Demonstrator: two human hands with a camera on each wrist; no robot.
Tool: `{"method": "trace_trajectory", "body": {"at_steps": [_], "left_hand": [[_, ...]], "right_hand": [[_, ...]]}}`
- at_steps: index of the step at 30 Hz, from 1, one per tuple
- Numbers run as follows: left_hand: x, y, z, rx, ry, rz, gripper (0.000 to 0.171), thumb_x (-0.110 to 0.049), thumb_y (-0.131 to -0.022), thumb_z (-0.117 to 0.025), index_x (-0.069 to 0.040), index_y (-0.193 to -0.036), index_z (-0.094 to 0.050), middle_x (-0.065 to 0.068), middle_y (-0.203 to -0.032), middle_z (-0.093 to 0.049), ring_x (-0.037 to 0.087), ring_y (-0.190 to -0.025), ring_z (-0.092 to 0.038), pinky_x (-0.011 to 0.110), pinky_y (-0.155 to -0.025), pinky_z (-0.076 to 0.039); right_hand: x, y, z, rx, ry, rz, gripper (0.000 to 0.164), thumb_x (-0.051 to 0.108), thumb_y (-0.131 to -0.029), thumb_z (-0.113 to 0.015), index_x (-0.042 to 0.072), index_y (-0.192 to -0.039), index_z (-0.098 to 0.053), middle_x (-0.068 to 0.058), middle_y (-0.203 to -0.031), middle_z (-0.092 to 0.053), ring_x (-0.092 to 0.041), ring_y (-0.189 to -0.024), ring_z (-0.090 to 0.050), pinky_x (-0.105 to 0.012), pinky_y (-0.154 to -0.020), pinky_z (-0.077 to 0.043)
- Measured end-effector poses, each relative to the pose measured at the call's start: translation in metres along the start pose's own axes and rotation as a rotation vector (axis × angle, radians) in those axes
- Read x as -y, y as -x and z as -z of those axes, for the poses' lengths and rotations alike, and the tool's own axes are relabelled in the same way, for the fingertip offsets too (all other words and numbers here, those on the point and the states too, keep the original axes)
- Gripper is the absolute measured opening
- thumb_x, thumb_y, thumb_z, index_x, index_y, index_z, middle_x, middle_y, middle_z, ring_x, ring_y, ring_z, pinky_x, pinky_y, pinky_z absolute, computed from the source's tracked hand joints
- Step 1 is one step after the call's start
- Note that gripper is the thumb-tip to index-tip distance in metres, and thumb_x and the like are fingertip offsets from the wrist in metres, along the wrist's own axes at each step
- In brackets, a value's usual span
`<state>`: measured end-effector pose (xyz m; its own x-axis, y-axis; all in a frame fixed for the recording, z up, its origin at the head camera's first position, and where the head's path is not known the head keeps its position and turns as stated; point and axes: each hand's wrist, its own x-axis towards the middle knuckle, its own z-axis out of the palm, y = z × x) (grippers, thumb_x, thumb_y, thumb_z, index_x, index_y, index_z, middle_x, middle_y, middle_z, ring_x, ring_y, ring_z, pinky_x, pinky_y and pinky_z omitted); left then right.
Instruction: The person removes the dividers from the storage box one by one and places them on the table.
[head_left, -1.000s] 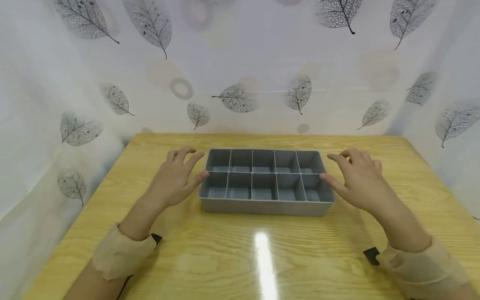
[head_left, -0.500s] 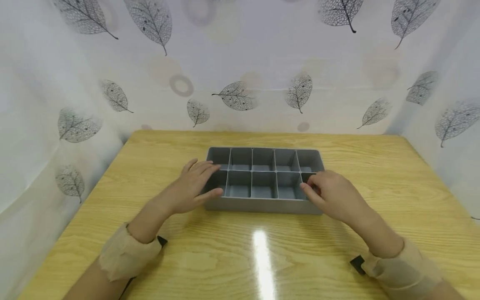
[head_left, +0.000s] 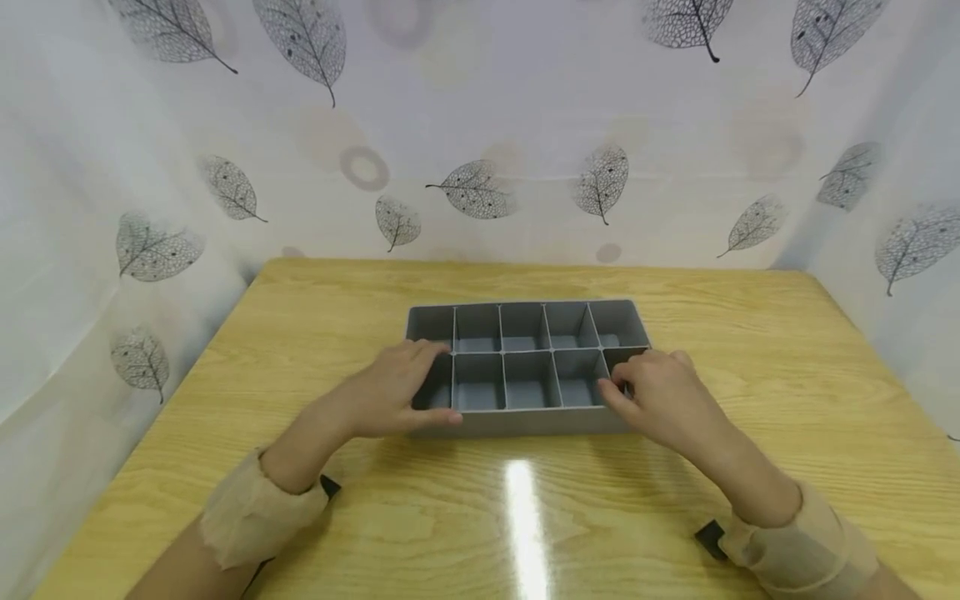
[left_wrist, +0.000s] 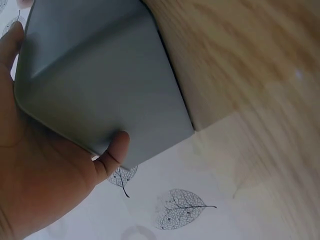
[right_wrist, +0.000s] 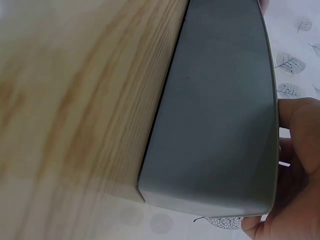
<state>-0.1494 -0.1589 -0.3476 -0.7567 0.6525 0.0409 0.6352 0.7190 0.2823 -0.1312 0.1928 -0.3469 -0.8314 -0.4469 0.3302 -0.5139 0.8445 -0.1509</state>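
Note:
A grey storage box (head_left: 525,422) with two rows of compartments stands on the wooden table, its compartments bare inside. At its left end my left hand (head_left: 384,390) grips the corner, fingers bent over the rim and thumb laid along the front wall. The left wrist view shows that thumb (left_wrist: 118,148) pressed on the grey wall (left_wrist: 125,95). My right hand (head_left: 670,402) holds the right end, its fingers curled over the rim into the front right compartment. From the right wrist, the fingers wrap the rim beside the smooth outer wall (right_wrist: 215,110).
The wood-grain table (head_left: 420,517) extends on all sides of the box, with a bright light reflection in front. A pale curtain (head_left: 517,108) with leaf prints hangs behind and at both sides. Beige wraps (head_left: 258,508) circle both wrists.
Both hands came inward from beside the box and took hold of its ends. The box's left end has since shifted slightly toward me, turning the box a little.

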Motion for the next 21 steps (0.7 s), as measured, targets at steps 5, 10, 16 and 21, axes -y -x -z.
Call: {"method": "trace_trajectory", "body": {"at_steps": [5,10,16,21], "left_hand": [[-0.0012,-0.0009,-0.0044,0.003,-0.046,0.005,0.1,-0.079,-0.078,-0.037,-0.001,-0.14,-0.027,0.016,-0.133,-0.042,0.027,-0.123,-0.036,0.045,-0.106,-0.03],[-0.0026,-0.0011,-0.0046,0.005,-0.063,0.002,0.1,-0.079,-0.078,-0.036,0.0,-0.139,-0.029,0.016,-0.131,-0.043,0.027,-0.12,-0.038,0.042,-0.103,-0.034],[-0.0029,-0.0023,-0.0028,0.034,-0.058,0.031,0.102,-0.081,-0.076,-0.035,-0.001,-0.139,-0.029,0.016,-0.132,-0.043,0.028,-0.122,-0.038,0.042,-0.103,-0.034],[-0.0024,-0.0026,-0.001,0.049,-0.05,0.041,0.102,-0.081,-0.075,-0.036,-0.002,-0.14,-0.029,0.017,-0.134,-0.041,0.029,-0.124,-0.036,0.042,-0.104,-0.034]], "right_hand": [[0.0028,-0.002,0.0001,-0.007,-0.029,-0.019,0.038,0.017,-0.081,-0.054,0.023,-0.048,-0.035,0.012,-0.045,-0.031,-0.01,-0.048,-0.032,-0.037,-0.059,-0.03],[0.0049,-0.0011,-0.0004,-0.022,-0.029,-0.03,0.037,0.015,-0.078,-0.054,0.024,-0.047,-0.036,0.014,-0.044,-0.031,-0.008,-0.046,-0.032,-0.039,-0.061,-0.035],[0.0039,-0.0008,-0.0028,-0.086,0.004,0.01,0.036,0.014,-0.074,-0.053,0.024,-0.046,-0.034,0.014,-0.042,-0.028,-0.005,-0.042,-0.027,-0.035,-0.054,-0.038],[0.0045,-0.0023,-0.0027,-0.123,0.007,0.015,0.035,0.012,-0.071,-0.052,0.024,-0.045,-0.032,0.014,-0.042,-0.026,-0.003,-0.041,-0.023,-0.026,-0.041,-0.027]]}}
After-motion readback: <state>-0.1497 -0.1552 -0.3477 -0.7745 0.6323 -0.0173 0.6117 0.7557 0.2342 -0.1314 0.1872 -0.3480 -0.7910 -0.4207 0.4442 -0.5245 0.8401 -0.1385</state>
